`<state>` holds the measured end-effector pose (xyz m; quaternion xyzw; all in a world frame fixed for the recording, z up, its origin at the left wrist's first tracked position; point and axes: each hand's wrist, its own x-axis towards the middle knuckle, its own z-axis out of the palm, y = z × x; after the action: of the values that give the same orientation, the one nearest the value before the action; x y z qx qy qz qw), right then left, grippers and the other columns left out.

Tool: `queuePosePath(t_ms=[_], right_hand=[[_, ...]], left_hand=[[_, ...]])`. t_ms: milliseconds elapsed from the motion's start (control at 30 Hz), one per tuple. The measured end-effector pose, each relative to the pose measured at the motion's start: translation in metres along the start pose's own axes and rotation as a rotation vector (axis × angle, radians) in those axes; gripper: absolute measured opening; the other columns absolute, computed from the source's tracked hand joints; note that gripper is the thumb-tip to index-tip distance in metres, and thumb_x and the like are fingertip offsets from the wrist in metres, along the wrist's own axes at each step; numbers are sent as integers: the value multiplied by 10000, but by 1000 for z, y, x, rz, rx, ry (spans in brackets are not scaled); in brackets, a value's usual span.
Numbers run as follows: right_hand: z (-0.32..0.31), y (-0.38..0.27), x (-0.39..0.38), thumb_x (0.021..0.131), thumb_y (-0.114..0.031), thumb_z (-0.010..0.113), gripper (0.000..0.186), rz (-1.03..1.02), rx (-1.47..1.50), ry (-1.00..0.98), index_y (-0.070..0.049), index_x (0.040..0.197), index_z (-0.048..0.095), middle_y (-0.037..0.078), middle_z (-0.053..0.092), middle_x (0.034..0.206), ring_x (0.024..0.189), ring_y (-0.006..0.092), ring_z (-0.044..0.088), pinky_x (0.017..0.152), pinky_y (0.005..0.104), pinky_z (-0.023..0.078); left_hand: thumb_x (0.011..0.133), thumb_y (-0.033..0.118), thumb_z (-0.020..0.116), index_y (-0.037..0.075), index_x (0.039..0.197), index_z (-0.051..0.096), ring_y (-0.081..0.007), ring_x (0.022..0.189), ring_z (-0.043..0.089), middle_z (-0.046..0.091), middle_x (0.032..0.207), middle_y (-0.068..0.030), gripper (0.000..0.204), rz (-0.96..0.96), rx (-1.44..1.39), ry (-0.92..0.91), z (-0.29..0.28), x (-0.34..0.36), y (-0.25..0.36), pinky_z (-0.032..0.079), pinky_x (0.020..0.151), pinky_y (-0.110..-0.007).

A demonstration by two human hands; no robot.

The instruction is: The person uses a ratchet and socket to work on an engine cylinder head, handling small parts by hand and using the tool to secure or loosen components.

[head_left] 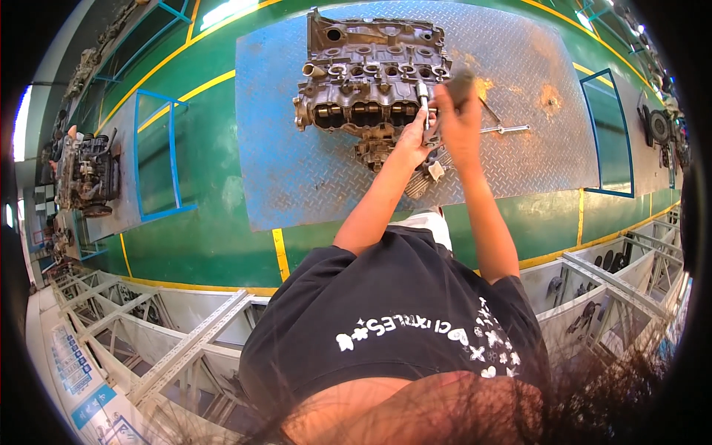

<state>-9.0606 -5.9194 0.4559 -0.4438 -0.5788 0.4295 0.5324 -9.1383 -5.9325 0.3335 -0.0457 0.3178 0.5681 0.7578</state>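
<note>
An engine cylinder head point(374, 70), dark and greasy, lies on the steel table, with several round openings along its middle. My left hand point(417, 139) is closed around a silver socket extension bar point(423, 95) at the right end of the cylinder head. Beside it, my right hand point(461, 130) is closed on a dark-handled tool point(462, 87); motion smears it, so its exact kind is unclear. Under my wrists sits a smaller metal assembly point(376, 150), partly hidden by my left forearm. A silver bar wrench point(512, 129) lies right of my right hand.
The patterned steel table point(297, 185) has blue paint and rusty stains. Blue metal frames point(174, 156) stand on the green floor point(204, 185) at both sides. Another engine point(87, 174) sits on a bench at far left. Grey metal racks point(185, 341) run behind me.
</note>
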Motion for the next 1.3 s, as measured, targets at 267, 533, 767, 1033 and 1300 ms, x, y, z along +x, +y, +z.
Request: queuePosePath(t_ms=[267,533,767,1033,1300], right_hand=[[-92,113,-21,974,-339,536,264,577,712,739,-77,981,565,36,593,843,788,185,583,746,370,492],[-34,23,-16,984,-323,597,323,225,292,489,-32,1120,559,47,636,996,870,135,574,797,298,464],[13,-4,-10,949,-260,671,370,-124,-106,190,-3,1164,513,102,654,996,820,201,635,719,347,501],[-121,175,-69,916,-544,534,514,1202,828,577,-56,1050,625,72,664,909,757,221,569,766,401,479],[-19,-43,3,922,-307,673,302,1,-334,-20,-14,916,600,134,617,803,728,239,591,691,403,483]], left_hand=[[986,420,573,97,923,601,-257,765,695,591,671,-10,331,-22,-81,62,-1,8,-4,581,779,-402],[982,403,585,69,989,616,-243,793,691,647,744,-20,335,66,33,-19,-20,11,8,575,778,-423],[990,311,599,95,1126,615,-195,821,669,679,851,2,255,-43,336,-4,-5,-9,27,539,775,-385],[1017,270,545,37,1080,623,-235,827,694,654,775,-22,254,-40,156,-79,-10,1,6,568,793,-364],[952,350,637,41,1265,609,-190,1004,648,675,1138,-94,441,-56,389,-20,3,-1,12,539,835,-347]])
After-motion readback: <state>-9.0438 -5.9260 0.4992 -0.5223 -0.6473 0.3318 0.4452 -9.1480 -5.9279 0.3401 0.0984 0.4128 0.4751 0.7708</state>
